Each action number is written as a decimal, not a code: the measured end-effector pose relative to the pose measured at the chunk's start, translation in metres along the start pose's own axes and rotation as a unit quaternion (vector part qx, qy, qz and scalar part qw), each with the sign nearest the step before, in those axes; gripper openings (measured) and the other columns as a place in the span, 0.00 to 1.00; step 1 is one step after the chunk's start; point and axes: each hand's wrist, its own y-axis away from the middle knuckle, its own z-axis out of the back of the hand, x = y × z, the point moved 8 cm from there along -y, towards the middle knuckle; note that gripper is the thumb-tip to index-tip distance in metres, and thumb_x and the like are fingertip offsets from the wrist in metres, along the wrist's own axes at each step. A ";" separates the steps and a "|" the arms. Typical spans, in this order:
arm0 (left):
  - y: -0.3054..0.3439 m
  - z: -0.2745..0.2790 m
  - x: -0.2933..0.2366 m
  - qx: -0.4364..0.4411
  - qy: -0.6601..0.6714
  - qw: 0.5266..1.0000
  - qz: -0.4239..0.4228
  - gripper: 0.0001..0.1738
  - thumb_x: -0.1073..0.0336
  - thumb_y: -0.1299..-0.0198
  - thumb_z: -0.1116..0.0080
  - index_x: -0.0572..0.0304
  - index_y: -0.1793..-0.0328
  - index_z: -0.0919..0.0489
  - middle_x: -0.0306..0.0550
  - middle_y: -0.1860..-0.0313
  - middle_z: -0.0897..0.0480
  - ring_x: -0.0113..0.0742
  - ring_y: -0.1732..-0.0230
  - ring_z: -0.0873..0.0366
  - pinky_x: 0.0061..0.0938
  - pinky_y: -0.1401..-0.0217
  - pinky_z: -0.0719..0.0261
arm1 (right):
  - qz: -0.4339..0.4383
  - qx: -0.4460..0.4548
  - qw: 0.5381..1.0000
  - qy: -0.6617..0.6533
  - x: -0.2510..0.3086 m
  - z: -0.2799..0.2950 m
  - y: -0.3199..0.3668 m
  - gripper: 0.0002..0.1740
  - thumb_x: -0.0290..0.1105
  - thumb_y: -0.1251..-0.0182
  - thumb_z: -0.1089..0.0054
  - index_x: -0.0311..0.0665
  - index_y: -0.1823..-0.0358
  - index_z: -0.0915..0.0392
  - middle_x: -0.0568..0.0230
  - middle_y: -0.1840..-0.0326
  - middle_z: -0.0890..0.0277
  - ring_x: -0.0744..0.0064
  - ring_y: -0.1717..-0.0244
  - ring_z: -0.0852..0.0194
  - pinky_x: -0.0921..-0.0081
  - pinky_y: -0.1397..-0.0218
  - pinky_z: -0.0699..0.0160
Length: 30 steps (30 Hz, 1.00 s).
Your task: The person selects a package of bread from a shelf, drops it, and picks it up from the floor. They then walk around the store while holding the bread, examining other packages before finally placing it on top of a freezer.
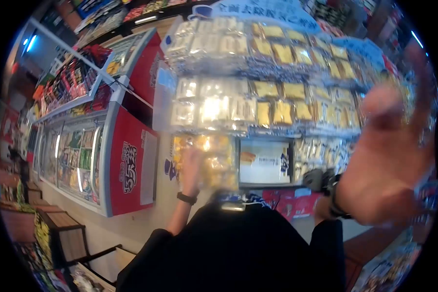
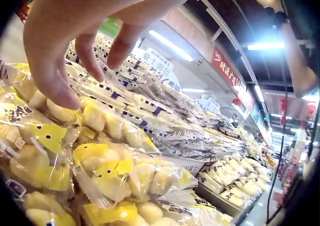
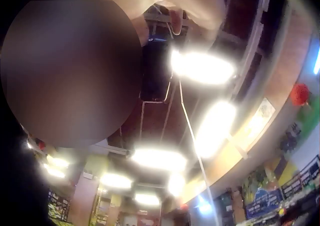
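Note:
My left hand (image 1: 191, 168) is over clear bags of small round yellow breads (image 1: 219, 165) at the near left of the display. In the left wrist view that hand (image 2: 95, 31) arches over the bread bags (image 2: 107, 171), fingers loosely bent, one fingertip right at a bag; nothing shows gripped. My right hand (image 1: 392, 160) is raised close to the head camera at the right, large and blurred, thumb and fingers apart and pointing up. In the right wrist view part of the right hand (image 3: 200, 6) shows at the top against the ceiling, with no held thing visible.
Rows of wrapped sliced breads (image 1: 282, 112) fill the display behind the bags. Beside the bags lies a white sign panel (image 1: 263, 160), then a bin of small white packets (image 1: 321, 151). A red-sided freezer (image 1: 131, 175) stands left, with a wooden crate (image 1: 73, 238) nearer.

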 end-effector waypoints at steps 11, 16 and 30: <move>-0.011 -0.008 0.017 0.018 0.003 0.999 0.044 0.15 0.70 0.38 0.46 0.62 0.46 0.19 0.50 0.37 0.25 0.38 0.38 0.27 0.30 0.35 0.30 | -0.499 0.130 0.837 0.182 -0.264 -0.099 0.333 0.17 0.31 0.35 0.39 0.36 0.45 0.24 0.61 0.45 0.24 0.68 0.48 0.25 0.75 0.44 0.27; -0.012 -0.006 0.014 0.023 0.000 0.999 0.030 0.14 0.71 0.37 0.47 0.65 0.48 0.18 0.44 0.46 0.21 0.32 0.45 0.25 0.27 0.39 0.29 | -0.568 0.081 0.816 0.066 -0.262 -0.123 0.363 0.19 0.30 0.37 0.38 0.34 0.44 0.23 0.59 0.44 0.26 0.68 0.49 0.28 0.76 0.45 0.28; 0.039 -0.074 -0.022 0.112 0.049 0.984 0.129 0.10 0.70 0.35 0.47 0.57 0.49 0.20 0.39 0.55 0.20 0.26 0.53 0.25 0.22 0.49 0.27 | -0.566 -0.005 0.822 0.060 -0.209 -0.050 0.376 0.14 0.23 0.35 0.44 0.31 0.49 0.20 0.62 0.46 0.25 0.72 0.43 0.28 0.77 0.39 0.31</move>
